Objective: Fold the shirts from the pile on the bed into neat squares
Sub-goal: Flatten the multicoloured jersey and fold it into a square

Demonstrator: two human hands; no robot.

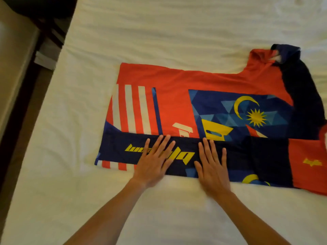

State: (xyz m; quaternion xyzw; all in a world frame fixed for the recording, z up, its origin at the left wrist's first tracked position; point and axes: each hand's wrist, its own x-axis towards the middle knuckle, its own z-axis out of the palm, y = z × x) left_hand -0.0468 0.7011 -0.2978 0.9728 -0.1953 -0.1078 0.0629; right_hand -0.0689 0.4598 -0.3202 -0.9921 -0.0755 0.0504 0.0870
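Bed [159, 32] with a white sheet fills most of the view. At its left edge there is a dark gap and then a pale wall or board.

On the sheet lies a big sports shirt [177, 80]. It is red, with white stripes on the left and a blue patch with a yellow moon and star on the right. Its collar is at the top right, and a dark blue sleeve is bunched up there. The near side of the shirt is folded over, so a dark blue band with yellow letters lies on top along the near edge.

Left hand [152, 165] lies flat on that band, fingers straight and a bit spread, over the yellow letters. Right hand [212, 167] lies flat just beside it, fingers straight and spread too. Neither grip pinches the cloth; both just press down.
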